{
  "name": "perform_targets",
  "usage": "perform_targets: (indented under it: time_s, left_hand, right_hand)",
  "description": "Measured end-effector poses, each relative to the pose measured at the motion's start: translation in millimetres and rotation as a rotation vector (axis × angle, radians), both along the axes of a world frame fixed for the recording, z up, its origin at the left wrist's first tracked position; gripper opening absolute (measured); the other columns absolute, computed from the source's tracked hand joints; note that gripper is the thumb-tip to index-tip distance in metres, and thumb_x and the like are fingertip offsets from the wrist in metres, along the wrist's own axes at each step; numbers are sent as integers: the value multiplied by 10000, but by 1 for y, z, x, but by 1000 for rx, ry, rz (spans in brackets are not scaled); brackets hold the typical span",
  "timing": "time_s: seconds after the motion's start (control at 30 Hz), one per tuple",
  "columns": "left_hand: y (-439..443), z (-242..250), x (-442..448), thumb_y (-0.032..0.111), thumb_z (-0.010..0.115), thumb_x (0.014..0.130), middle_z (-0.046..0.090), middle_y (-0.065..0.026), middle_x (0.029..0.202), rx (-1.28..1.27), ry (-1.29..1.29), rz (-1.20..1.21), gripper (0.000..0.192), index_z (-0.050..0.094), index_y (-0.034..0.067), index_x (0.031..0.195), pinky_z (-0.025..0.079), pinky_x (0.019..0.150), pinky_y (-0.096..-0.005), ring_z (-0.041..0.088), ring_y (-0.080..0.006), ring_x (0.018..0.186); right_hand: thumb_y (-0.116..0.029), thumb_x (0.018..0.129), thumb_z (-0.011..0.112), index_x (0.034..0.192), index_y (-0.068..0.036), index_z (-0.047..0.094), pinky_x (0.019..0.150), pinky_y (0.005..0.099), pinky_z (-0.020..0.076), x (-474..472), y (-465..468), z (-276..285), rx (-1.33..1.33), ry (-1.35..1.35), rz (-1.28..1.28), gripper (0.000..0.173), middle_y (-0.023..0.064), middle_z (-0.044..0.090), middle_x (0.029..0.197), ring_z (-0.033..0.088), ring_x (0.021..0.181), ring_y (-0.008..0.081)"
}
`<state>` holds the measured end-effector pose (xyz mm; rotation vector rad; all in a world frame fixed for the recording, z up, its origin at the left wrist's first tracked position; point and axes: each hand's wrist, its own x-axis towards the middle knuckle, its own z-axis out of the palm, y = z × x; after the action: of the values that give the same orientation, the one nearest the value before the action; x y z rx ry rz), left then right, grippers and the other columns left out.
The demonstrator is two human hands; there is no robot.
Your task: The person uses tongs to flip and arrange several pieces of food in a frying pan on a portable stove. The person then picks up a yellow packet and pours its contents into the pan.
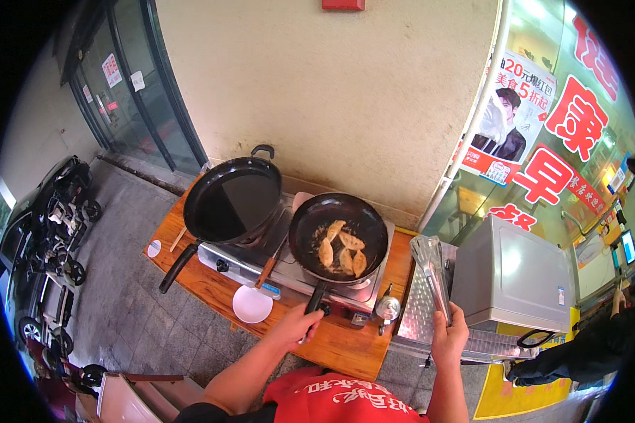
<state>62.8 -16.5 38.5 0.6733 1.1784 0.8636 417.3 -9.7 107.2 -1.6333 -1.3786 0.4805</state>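
Note:
My left hand is closed round the black handle of a frying pan, which sits on the right side of a gas stove. Several browned dumplings lie in oil in the pan. My right hand grips metal tongs upright, away from the pan. On the stove's left side stands a larger black pan with dark liquid. A wooden-handled utensil lies between the pans, and a white plate is by the table's front edge.
A metal pot or dispenser stands on the wooden table right of the stove. Beyond it are a dimpled metal surface and a grey metal box. A wall rises behind. Another person is at the far right.

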Motion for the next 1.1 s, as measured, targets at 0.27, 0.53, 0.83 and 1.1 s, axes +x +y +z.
perform_targets:
  time_s: [0.27, 0.53, 0.83, 1.1]
  left_hand:
    - [-44, 4, 5, 267, 617, 1051, 541, 13, 702, -102, -64, -4, 212, 555, 102, 934, 373, 434, -256, 507, -95, 512]
    - [9, 1, 5, 241, 618, 1055, 550, 6, 739, -40, -5, -31, 192, 545, 86, 969, 386, 457, -260, 511, -92, 549]
    - [3, -20, -6, 267, 626, 1057, 563, 11, 764, -56, -34, -25, 183, 552, 101, 1032, 388, 479, -240, 519, -77, 564]
    - [5, -39, -30, 323, 636, 1054, 624, -3, 794, -37, -84, -102, 233, 606, 92, 1073, 419, 484, -239, 546, -80, 561]
  right_hand:
    - [-159, 972, 713, 1254, 31, 650, 816, 365, 555, -1, 1, -8, 3, -14, 19, 346, 170, 751, 992, 717, 889, 228]
    - [-159, 994, 692, 1283, 58, 630, 817, 334, 549, -9, 10, -17, 56, -7, 61, 368, 160, 746, 1041, 703, 903, 180]
    - [-211, 1004, 689, 1235, 72, 629, 731, 341, 535, -8, 38, -35, -229, 314, 232, 371, 114, 703, 933, 652, 774, 160]
    - [-187, 912, 760, 1185, -15, 665, 842, 462, 546, -7, 111, -15, -3, -534, 340, 336, 202, 717, 1051, 685, 977, 416]
